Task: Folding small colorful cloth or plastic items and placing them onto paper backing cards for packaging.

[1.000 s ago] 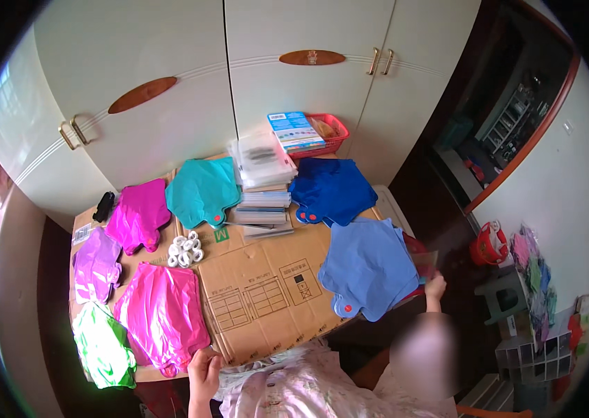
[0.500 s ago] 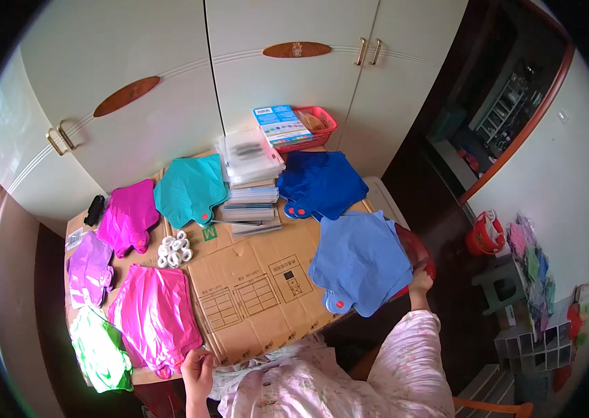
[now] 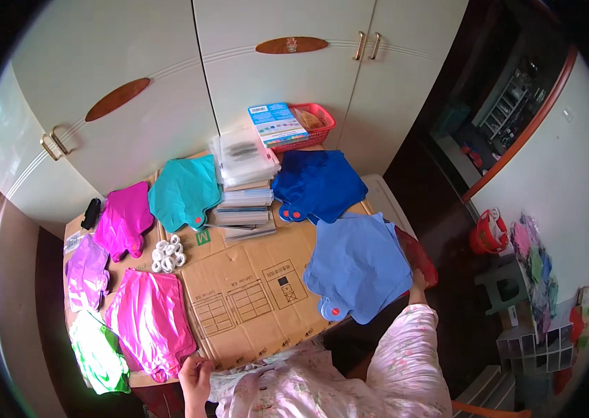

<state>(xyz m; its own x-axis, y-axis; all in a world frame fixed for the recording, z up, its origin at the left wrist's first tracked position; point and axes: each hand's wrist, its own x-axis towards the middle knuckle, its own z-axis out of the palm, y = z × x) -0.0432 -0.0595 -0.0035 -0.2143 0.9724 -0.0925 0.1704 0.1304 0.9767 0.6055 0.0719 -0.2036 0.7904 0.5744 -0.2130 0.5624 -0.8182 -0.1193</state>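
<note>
My left hand (image 3: 195,373) is closed with curled fingers at the table's near left edge, beside a stack of shiny pink plastic bags (image 3: 151,317). Whether anything is in its fingers is hidden. Out past the right edge, my right hand (image 3: 417,287) reaches to a glossy dark-red object (image 3: 416,259), partly covered by light-blue bags (image 3: 360,268); its fingers are mostly hidden. More flat bags lie around the table: dark blue (image 3: 322,184), teal (image 3: 184,191), magenta (image 3: 124,217), purple (image 3: 87,273) and green (image 3: 98,352).
A flattened cardboard sheet (image 3: 245,331) covers the table. White rings (image 3: 169,253) lie at centre left. Stacked cards (image 3: 242,216) and clear sleeves (image 3: 244,157) stand at the back, near a red basket (image 3: 322,129) and blue box (image 3: 277,124). A cabinet (image 3: 273,76) stands behind.
The view has shifted slightly, so the table's things sit a little further left. Both hands keep about the same places, the left still curled and the right still at the red object.
</note>
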